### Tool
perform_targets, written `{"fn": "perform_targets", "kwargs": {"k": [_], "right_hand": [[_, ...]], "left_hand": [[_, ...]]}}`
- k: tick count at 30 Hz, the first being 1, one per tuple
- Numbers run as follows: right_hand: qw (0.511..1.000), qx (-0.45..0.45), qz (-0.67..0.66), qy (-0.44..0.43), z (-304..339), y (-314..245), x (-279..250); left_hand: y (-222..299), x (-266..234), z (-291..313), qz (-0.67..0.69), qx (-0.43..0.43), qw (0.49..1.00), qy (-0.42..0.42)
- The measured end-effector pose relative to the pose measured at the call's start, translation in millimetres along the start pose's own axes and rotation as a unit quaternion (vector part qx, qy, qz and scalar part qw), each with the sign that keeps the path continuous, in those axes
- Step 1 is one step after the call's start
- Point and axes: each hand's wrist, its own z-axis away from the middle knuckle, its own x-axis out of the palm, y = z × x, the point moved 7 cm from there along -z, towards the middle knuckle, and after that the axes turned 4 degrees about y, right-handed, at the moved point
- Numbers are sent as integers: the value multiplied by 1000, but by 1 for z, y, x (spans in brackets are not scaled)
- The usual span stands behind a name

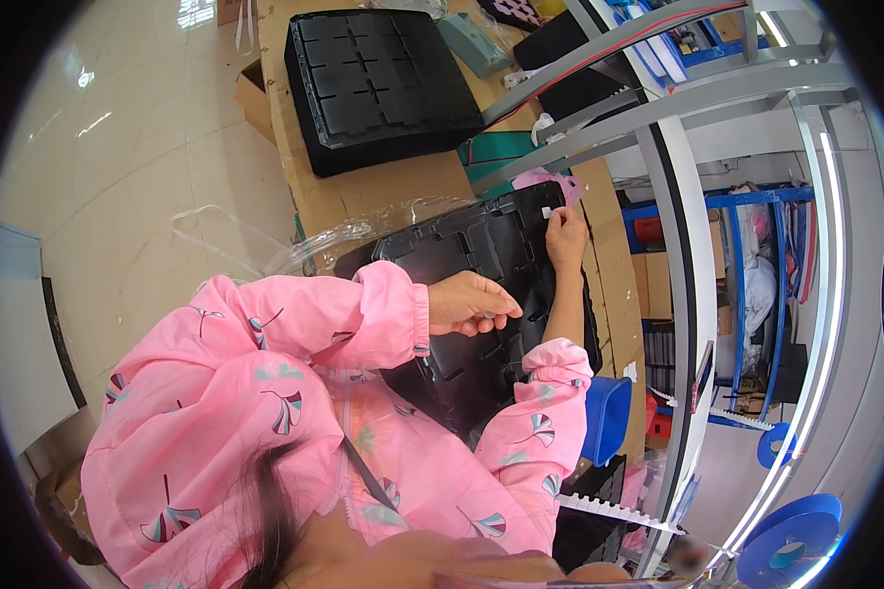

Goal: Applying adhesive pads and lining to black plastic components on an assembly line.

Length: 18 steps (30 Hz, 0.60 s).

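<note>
A black moulded plastic tray (471, 257) with shaped recesses lies on the cardboard-covered bench in front of me. My right hand (567, 240) is at the tray's far right corner, finger and thumb closed on a small white piece (547, 211). Whether that piece touches the tray, I cannot tell. Over the middle of the tray is my left hand (473, 302), its fingers curled and fingertips pinched together. What they hold, if anything, is too small to make out. A pink piece (572, 189) lies just beyond the right hand.
A tall stack of black trays (383, 83) stands at the far left of the bench (393, 196). Clear plastic film (363, 224) lies beside my tray. A blue bin (607, 422) is at the right. Metal frame bars (599, 142) cross there, near blue reels (788, 545).
</note>
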Motion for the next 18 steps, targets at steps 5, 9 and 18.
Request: {"fn": "perform_targets", "kwargs": {"k": [5,9,18], "right_hand": [[996,57,-68,13,-3,6,-4],[997,60,-2,-49,-8,5,3],[993,-88,68,30,1,-15,1]], "left_hand": [[-1,1,0,3,-2,1000,-7],[0,1,2,3,-1,1000,-8],[0,0,2,3,5,1000,-20]]}}
